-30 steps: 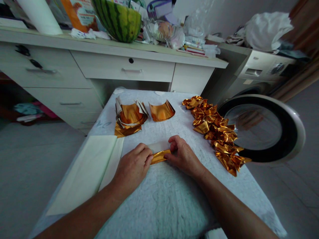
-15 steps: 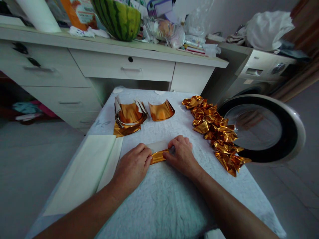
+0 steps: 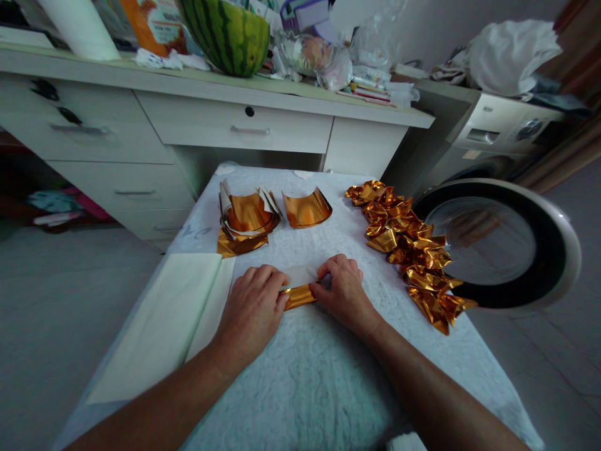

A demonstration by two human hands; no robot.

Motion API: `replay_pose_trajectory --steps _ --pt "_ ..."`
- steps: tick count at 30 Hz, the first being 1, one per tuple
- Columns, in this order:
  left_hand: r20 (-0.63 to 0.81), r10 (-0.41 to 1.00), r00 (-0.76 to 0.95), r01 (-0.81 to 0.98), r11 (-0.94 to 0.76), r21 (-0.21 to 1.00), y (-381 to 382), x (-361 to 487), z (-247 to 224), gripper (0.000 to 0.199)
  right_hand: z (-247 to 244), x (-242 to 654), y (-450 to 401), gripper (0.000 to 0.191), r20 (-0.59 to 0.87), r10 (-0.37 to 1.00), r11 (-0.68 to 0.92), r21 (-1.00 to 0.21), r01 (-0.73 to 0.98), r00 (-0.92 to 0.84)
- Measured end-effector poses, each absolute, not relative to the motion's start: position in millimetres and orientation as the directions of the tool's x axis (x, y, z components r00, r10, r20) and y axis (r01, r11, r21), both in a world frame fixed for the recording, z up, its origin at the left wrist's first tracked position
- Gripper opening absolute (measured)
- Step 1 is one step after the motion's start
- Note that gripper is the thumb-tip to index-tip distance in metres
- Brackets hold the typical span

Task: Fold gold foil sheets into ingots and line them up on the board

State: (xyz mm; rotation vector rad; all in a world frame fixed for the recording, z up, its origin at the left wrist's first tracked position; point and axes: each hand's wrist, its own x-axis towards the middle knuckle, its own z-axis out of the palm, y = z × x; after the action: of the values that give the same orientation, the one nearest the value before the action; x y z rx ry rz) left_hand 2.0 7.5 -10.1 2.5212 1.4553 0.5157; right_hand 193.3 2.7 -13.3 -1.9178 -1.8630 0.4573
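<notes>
A small sheet of gold foil paper (image 3: 300,296), its pale back showing along the far side, lies on the cloth-covered table in front of me with its near edge folded over. My left hand (image 3: 256,300) grips the left end of the fold between thumb and fingers. At the right end, my right hand (image 3: 342,285) pinches the same fold. Beyond my hands sit a stack of curled gold sheets (image 3: 248,216) and a single curled gold sheet (image 3: 307,208). A row of crumpled, folded gold foil pieces (image 3: 404,244) runs along the right side.
Pale paper sheets (image 3: 154,326) lie at the table's left. Behind stands a white drawer counter (image 3: 235,119) bearing a cut watermelon (image 3: 230,37) and bags. An open washing machine door (image 3: 498,244) juts out close to the table's right edge.
The fingers of my left hand have spread forward over the left end of the foil paper. My right hand keeps its pinch almost unmoved. The whole view has shifted slightly.
</notes>
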Motion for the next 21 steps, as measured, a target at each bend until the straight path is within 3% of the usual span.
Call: replay_pose_trajectory --steps 6,13,21 --pt "0.254 0.867 0.428 0.794 -0.495 0.353 10 2 -21 0.039 -15 193 2 0.015 0.084 0.996 0.014 -0.506 0.863 0.033" --pt "0.212 0.877 0.431 0.801 -0.480 0.358 11 1 -23 0.042 -15 193 2 0.010 0.080 0.997 0.025 -0.518 0.855 0.019" --pt "0.272 0.874 0.403 0.782 -0.483 0.395 14 0 -26 0.049 -10 196 1 0.010 0.075 0.995 0.099 -0.602 0.792 -0.068"
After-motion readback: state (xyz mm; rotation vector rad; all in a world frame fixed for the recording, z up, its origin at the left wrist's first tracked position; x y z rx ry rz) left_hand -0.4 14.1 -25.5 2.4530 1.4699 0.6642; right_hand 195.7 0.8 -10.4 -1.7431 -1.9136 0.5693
